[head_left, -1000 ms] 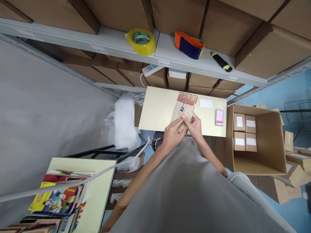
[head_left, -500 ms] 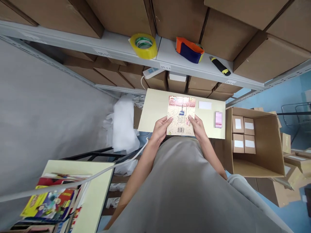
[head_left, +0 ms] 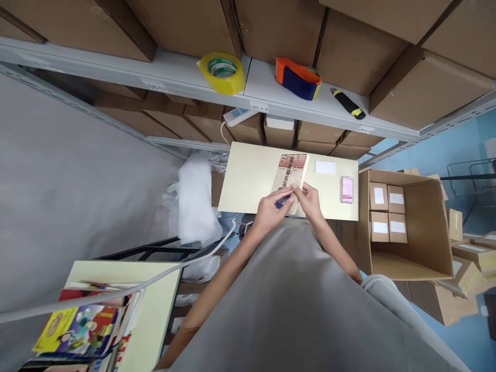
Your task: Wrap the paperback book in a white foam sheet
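Below and well to the left of the left hand, a stack of books point(head_left: 83, 330) lies on a side table point(head_left: 158, 305), perhaps to keep it off the work surface. A pale cable point(head_left: 149, 282) passes over the books and ends near the left forearm. Closer in, left of the hands, stands a bulky white roll of wrapping point(head_left: 197, 201), seemingly put beside the table point(head_left: 244, 178) to spare its top.

Beyond the left hand, on a shelf point(head_left: 258, 77), sits a yellow tape roll point(head_left: 229, 86), likely there so it stays within reach. The left hand point(head_left: 271, 213) pinches the lower part of a book point(head_left: 288, 170), its fingers across the cover and its thumb nearer the bottom. The book is between the two hands, over the table in front of the body, slanted so that its cover and pale right edge both show; that tilt probably lets the edge be got at. Whether it touches the tabletop I cannot tell.

Past the fingertips, on the shelf, lies an orange-and-blue band point(head_left: 296, 81). The right hand point(head_left: 310, 201) grips the book's lower right edge between thumb and fingers, almost meeting the left fingertips, presumably for control at that edge. Just beyond it is a white slip point(head_left: 325, 167); right of it, a blurred pink rectangle point(head_left: 347, 190), both apparently set aside to leave room. A black-and-yellow cutter point(head_left: 347, 103) lies on the shelf farther off. Well right of the right hand, a large carton point(head_left: 430, 222) faces the camera, four small labelled boxes point(head_left: 380, 227) packed snugly to one side.
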Demonstrator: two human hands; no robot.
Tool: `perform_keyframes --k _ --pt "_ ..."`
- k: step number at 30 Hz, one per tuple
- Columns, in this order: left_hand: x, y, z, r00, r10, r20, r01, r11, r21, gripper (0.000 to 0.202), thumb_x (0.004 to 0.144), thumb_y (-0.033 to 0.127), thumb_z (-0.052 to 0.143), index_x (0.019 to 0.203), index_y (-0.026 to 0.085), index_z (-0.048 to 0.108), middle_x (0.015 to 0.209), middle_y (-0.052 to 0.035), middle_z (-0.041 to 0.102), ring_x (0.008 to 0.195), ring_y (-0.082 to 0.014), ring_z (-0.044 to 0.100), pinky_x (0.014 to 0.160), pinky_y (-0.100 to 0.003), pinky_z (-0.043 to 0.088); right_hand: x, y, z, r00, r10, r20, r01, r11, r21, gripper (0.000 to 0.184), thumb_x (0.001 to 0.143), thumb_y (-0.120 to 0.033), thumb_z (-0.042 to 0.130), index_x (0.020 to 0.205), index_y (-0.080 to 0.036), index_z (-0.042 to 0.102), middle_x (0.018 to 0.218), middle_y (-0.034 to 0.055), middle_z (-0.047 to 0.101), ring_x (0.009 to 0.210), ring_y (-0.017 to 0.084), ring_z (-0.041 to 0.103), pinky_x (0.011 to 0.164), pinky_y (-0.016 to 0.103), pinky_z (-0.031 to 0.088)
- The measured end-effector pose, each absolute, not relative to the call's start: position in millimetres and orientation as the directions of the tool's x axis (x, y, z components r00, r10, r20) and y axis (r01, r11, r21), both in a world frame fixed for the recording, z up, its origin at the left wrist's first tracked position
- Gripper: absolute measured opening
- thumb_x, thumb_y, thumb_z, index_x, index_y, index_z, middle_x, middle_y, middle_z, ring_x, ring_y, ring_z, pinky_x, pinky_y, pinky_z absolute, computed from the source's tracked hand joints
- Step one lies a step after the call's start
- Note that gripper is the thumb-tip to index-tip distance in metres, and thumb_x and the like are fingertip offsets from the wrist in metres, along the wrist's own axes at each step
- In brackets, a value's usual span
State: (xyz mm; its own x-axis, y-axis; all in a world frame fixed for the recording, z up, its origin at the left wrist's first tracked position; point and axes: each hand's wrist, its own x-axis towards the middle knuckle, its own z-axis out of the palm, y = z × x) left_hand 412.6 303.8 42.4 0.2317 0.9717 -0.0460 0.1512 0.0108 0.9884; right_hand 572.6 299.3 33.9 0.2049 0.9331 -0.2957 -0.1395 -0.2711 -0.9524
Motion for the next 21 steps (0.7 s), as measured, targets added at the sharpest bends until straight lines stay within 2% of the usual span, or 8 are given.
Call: perform_keyframes --k 3,6,8,10,13,15,18,21 --pt "399 319 33 0.027 0.994 -0.105 0.062 0.103 0.993 0.041 0.099 0.058 0.08 0.116 0.022 0.091 0.13 -0.0134 0.087 0.131 -0.0325 0.08 0.126 -0.05 0.059 589 298 39 0.206 0.924 -0.322 -0.212 -0.279 -0.937 0.071 0.078 -0.086 0.089 0.111 -0.023 0.084 0.109 0.0088 0.091 0.111 0.032 0.083 0.106 0.047 0.067" --pt "384 332 18 -0.154 0.971 -0.183 -0.017 0.182 0.983 0.046 0.087 0.064 0.091 0.103 0.021 0.089 0.132 -0.0161 0.086 0.134 -0.0349 0.078 0.121 -0.051 0.061 598 293 46 0.161 0.933 -0.322 -0.234 -0.281 -0.931 0.07 0.079 -0.084 0.09 0.114 -0.024 0.085 0.118 0.0089 0.09 0.123 0.034 0.08 0.114 0.048 0.064" --pt "378 335 10 -0.111 0.939 -0.325 -0.136 0.31 0.941 0.057 0.08 0.066 0.097 0.111 0.019 0.087 0.128 -0.0174 0.086 0.128 -0.0355 0.08 0.111 -0.05 0.066 599 290 50 0.129 0.936 -0.327 -0.242 -0.29 -0.926 0.071 0.079 -0.085 0.089 0.117 -0.024 0.085 0.12 0.0091 0.09 0.128 0.035 0.079 0.117 0.049 0.062" --pt "376 333 6 0.052 0.891 -0.451 -0.246 0.449 0.859 0.068 0.074 0.066 0.101 0.119 0.017 0.086 0.119 -0.0176 0.088 0.118 -0.0358 0.083 0.103 -0.048 0.069 599 287 52 0.109 0.935 -0.337 -0.253 -0.301 -0.919 0.074 0.078 -0.085 0.09 0.12 -0.024 0.085 0.122 0.0093 0.09 0.13 0.035 0.079 0.118 0.049 0.062" --pt "379 326 8 0.26 0.828 -0.497 -0.308 0.559 0.77 0.071 0.068 0.064 0.106 0.113 0.013 0.087 0.108 -0.0174 0.089 0.106 -0.0366 0.086 0.092 -0.045 0.07 598 286 51 0.094 0.93 -0.354 -0.268 -0.319 -0.909 0.077 0.077 -0.086 0.09 0.122 -0.024 0.085 0.122 0.0101 0.09 0.131 0.035 0.079 0.119 0.05 0.061" --pt "382 322 11 0.27 0.831 -0.487 -0.32 0.555 0.768 0.071 0.066 0.064 0.107 0.111 0.013 0.087 0.105 -0.0168 0.089 0.102 -0.0358 0.086 0.09 -0.043 0.07 599 286 47 0.082 0.931 -0.355 -0.278 -0.321 -0.905 0.077 0.077 -0.085 0.09 0.124 -0.024 0.084 0.123 0.0101 0.09 0.131 0.035 0.079 0.12 0.051 0.061" --pt "386 320 17 0.19 0.873 -0.449 -0.319 0.488 0.813 0.073 0.065 0.066 0.107 0.111 0.013 0.086 0.106 -0.0164 0.089 0.105 -0.035 0.085 0.094 -0.044 0.069 602 287 37 0.08 0.938 -0.338 -0.269 -0.307 -0.913 0.076 0.081 -0.085 0.088 0.127 -0.024 0.083 0.128 0.0105 0.089 0.135 0.035 0.078 0.124 0.053 0.059" --pt "389 319 23 0.111 0.913 -0.393 -0.248 0.409 0.878 0.072 0.068 0.069 0.104 0.113 0.015 0.086 0.108 -0.0158 0.089 0.109 -0.0354 0.084 0.098 -0.044 0.067 602 288 27 0.225 0.932 -0.284 -0.152 -0.254 -0.955 0.079 0.083 -0.083 0.087 0.134 -0.024 0.08 0.143 0.0147 0.083 0.148 0.036 0.071 0.131 0.056 0.053"
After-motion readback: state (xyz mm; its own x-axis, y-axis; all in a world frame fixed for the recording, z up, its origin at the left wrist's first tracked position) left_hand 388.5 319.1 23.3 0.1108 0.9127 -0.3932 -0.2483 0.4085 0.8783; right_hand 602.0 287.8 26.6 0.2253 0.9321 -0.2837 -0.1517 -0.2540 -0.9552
